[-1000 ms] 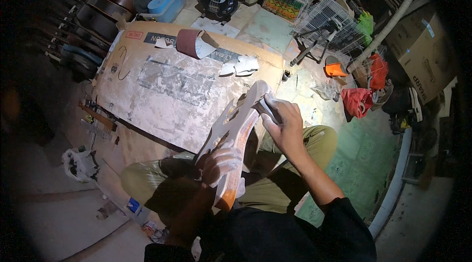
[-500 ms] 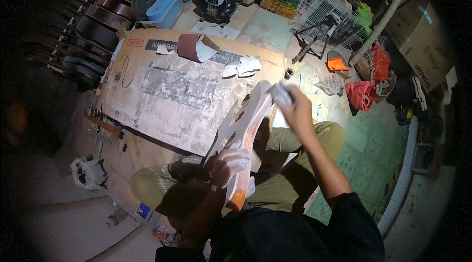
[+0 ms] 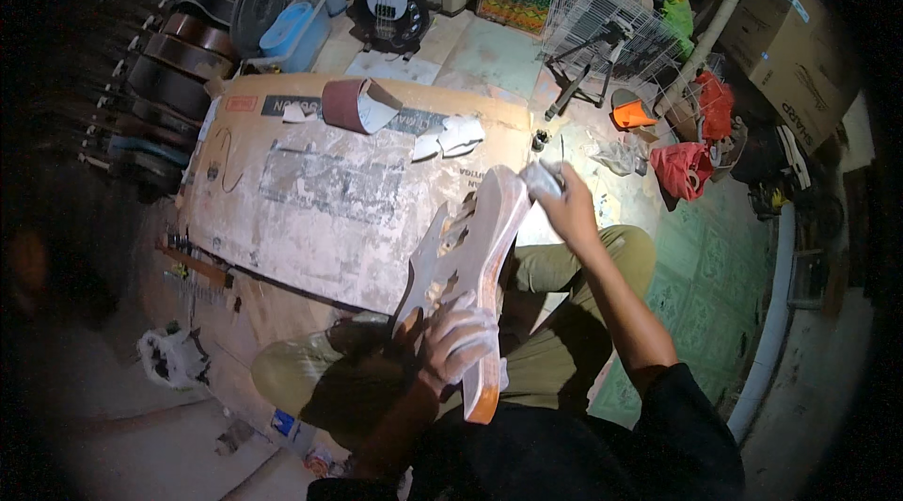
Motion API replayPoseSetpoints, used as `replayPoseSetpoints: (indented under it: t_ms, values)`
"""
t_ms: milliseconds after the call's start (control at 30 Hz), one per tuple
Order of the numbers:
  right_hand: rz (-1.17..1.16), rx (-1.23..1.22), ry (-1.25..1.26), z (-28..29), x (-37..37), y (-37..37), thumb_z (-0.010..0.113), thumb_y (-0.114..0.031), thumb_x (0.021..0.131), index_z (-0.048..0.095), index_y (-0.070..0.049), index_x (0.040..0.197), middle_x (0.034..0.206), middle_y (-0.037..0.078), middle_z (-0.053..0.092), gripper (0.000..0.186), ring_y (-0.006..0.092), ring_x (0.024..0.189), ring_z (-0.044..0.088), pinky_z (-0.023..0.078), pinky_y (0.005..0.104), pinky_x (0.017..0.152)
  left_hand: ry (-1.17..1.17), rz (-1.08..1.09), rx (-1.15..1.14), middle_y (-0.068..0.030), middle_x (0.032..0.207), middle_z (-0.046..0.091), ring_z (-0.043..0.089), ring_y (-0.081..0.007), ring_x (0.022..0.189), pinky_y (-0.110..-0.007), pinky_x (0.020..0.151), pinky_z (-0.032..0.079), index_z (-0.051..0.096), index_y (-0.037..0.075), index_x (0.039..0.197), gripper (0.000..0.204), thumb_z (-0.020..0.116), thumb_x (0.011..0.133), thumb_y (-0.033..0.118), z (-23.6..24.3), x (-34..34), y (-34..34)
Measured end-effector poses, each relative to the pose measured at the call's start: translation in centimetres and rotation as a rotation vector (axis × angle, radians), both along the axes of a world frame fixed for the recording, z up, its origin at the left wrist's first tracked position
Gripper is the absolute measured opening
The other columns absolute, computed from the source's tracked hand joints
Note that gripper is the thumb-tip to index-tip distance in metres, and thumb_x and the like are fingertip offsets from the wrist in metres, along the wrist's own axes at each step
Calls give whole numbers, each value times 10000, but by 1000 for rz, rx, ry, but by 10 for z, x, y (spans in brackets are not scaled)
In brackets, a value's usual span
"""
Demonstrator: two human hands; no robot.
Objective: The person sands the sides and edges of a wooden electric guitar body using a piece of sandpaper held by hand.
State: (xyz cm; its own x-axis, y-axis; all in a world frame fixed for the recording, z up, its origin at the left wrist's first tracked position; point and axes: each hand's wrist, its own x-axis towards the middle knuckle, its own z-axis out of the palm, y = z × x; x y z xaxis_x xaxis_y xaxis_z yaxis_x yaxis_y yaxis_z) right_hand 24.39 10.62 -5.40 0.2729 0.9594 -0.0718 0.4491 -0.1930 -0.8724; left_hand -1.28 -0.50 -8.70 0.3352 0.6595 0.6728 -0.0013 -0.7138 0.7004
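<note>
A dusty wooden guitar body [image 3: 503,219] with cut-outs stands tilted between my crossed legs, pale on most of its side and orange-brown at the near end. My left hand [image 3: 456,341] grips it low down, fingers curled over it and coated in white dust. My right hand [image 3: 569,205] holds a small grey sanding pad [image 3: 543,179] beside the rounded far end of the body. Beyond them a dusty cardboard sheet [image 3: 292,209] carries a curled piece of brown sandpaper [image 3: 348,109] and torn white scraps [image 3: 447,139].
Stacked guitars [image 3: 165,78] line the left. A black bass [image 3: 386,2], blue tub [image 3: 301,31], wire cage [image 3: 607,21] and black stand [image 3: 588,68] are at the back. Red bags [image 3: 682,172], an orange object [image 3: 633,113] and a large box [image 3: 790,59] sit to the right.
The guitar body has shifted right and turned slightly. My right hand has moved right with the pad to the outside of the far end. My left hand has moved right with the body.
</note>
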Motion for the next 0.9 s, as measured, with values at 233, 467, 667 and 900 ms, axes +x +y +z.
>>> replayPoseSetpoints:
  t_ms: [233, 467, 667, 900]
  values:
    - [-91, -39, 117, -16, 18, -2, 734, -164, 845, 629, 0, 1162, 967, 183, 679, 373, 286, 904, 668, 519, 378, 826, -24, 38, 70, -108, 984, 714, 698, -322, 973, -593, 1001, 514, 620, 126, 1007, 219, 701, 803, 123, 7, 12, -1]
    - [-46, 75, -70, -18, 3, 0, 761, -160, 864, 598, 30, 1121, 940, 121, 670, 359, 166, 902, 634, 507, 318, 820, -42, 24, 31, -129, 965, 712, 693, -322, 956, -525, 935, 543, 625, 97, 989, 166, 703, 844, 112, -1, -4, 2]
    - [72, 188, -439, 18, -34, -32, 744, -162, 861, 620, -1, 1190, 977, 173, 637, 387, 279, 942, 641, 502, 353, 851, -76, 45, -34, -132, 966, 712, 692, -321, 957, -513, 925, 542, 626, 93, 986, 160, 702, 847, 108, -2, -15, 3]
    - [172, 150, -425, 32, -47, -26, 749, -173, 819, 607, -39, 1228, 1007, 223, 652, 452, 349, 972, 645, 505, 442, 876, -82, 76, -70, -135, 967, 712, 691, -321, 958, -499, 913, 542, 627, 89, 984, 153, 701, 850, 104, -1, -24, 6]
